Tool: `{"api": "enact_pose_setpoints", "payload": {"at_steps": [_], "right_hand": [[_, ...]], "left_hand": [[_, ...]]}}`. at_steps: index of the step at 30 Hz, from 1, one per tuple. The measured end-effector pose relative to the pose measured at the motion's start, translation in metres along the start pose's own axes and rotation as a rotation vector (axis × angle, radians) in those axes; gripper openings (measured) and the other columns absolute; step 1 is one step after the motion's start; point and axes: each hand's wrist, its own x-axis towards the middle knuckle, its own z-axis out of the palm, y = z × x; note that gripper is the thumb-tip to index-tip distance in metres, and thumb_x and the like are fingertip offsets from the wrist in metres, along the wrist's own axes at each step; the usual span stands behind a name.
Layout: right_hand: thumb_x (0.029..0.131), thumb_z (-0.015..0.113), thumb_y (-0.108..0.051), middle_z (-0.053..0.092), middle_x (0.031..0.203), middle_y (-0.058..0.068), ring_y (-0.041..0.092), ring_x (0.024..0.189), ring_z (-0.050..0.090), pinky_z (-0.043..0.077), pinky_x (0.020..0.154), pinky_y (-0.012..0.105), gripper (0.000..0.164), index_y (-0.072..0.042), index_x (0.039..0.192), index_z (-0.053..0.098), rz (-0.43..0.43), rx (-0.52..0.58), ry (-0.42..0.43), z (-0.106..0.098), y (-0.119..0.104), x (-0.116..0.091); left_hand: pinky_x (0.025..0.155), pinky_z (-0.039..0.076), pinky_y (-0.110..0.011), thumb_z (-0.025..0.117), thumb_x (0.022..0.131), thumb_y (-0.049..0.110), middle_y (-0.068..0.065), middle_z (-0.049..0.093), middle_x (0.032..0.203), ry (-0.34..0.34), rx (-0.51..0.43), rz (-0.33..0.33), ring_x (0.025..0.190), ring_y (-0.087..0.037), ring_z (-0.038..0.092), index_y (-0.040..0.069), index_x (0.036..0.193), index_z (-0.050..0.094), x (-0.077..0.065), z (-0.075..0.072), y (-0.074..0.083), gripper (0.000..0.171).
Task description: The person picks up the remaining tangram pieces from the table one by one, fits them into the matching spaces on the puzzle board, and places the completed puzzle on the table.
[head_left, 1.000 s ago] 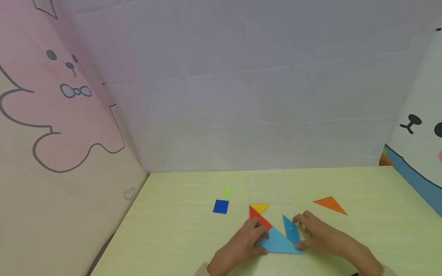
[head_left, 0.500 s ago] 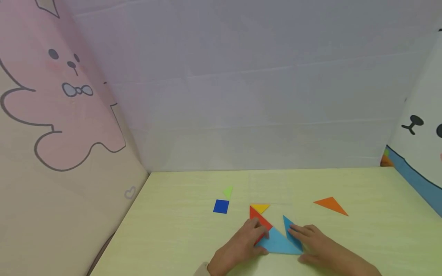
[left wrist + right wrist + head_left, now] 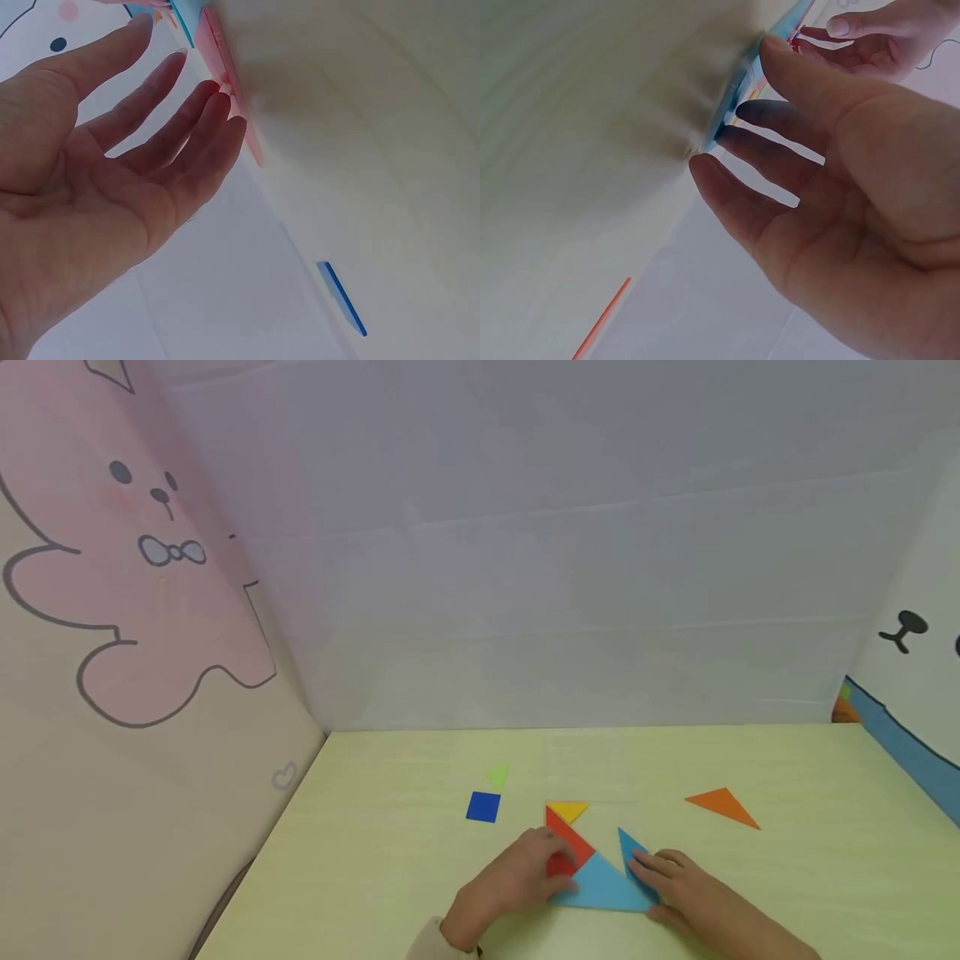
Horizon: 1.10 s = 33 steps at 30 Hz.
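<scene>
A red triangle (image 3: 573, 843) and a light blue triangle (image 3: 609, 887) lie edge to edge near the front of the table. My left hand (image 3: 513, 877) hovers at their left side, fingers loosely bent; whether a fingertip still touches the red piece I cannot tell. A darker blue four-sided tangram piece (image 3: 628, 843) meets the light blue triangle's right end. Fairly straight fingers of my right hand (image 3: 690, 893) rest on it and cover much of it, the thumb near its lower corner. A yellow triangle (image 3: 568, 811) touches the red piece's upper edge.
Farther left lie a dark blue square (image 3: 483, 807) and a pale green triangle (image 3: 498, 774), corner to edge. An orange triangle (image 3: 724, 807) sits apart at the right. Printed cloth walls surround the pale table (image 3: 360, 860) at the back and sides.
The right hand's fingers have shifted from the blue piece's right edge onto its top. My left hand has drawn back slightly to the left from the red and light blue triangles.
</scene>
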Motion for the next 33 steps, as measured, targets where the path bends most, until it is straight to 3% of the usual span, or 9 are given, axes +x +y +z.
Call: {"api": "enact_pose_setpoints", "payload": {"at_steps": [7, 15, 25, 33], "right_hand": [[0.099, 0.065, -0.042, 0.059, 0.142, 0.016, 0.032, 0.117, 0.053, 0.056, 0.093, 0.036, 0.059, -0.001, 0.141, 0.061, 0.018, 0.002, -0.01, -0.001, -0.002, 0.001], [0.097, 0.067, -0.041, 0.059, 0.141, 0.016, 0.033, 0.117, 0.053, 0.057, 0.092, 0.035, 0.059, -0.001, 0.14, 0.061, 0.041, 0.019, -0.017, -0.001, -0.004, 0.001], [0.098, 0.066, -0.042, 0.059, 0.142, 0.017, 0.034, 0.117, 0.052, 0.056, 0.092, 0.034, 0.06, 0.0, 0.14, 0.061, 0.018, 0.034, -0.004, -0.001, -0.002, -0.001], [0.098, 0.063, -0.048, 0.059, 0.142, 0.017, 0.034, 0.118, 0.052, 0.056, 0.093, 0.036, 0.064, -0.001, 0.141, 0.061, 0.036, 0.057, -0.024, 0.001, 0.0, 0.0]], "left_hand": [[0.084, 0.052, -0.025, 0.076, 0.096, 0.022, 0.004, 0.065, 0.103, 0.087, -0.088, -0.06, 0.096, -0.012, 0.058, 0.01, 0.107, 0.072, -0.001, -0.01, -0.011, 0.017], [0.083, 0.055, -0.031, 0.074, 0.097, 0.021, -0.004, 0.068, 0.107, 0.194, -0.095, -0.126, 0.101, -0.021, 0.063, 0.006, 0.113, 0.07, -0.003, -0.017, -0.022, 0.022], [0.078, 0.056, -0.033, 0.075, 0.096, 0.018, -0.008, 0.07, 0.102, 0.287, -0.022, -0.153, 0.096, -0.025, 0.066, 0.005, 0.109, 0.068, -0.004, -0.021, -0.033, 0.019], [0.077, 0.055, -0.036, 0.074, 0.096, 0.016, -0.01, 0.07, 0.1, 0.35, 0.0, -0.119, 0.094, -0.029, 0.066, 0.002, 0.106, 0.067, -0.007, -0.024, -0.045, 0.019]]}}
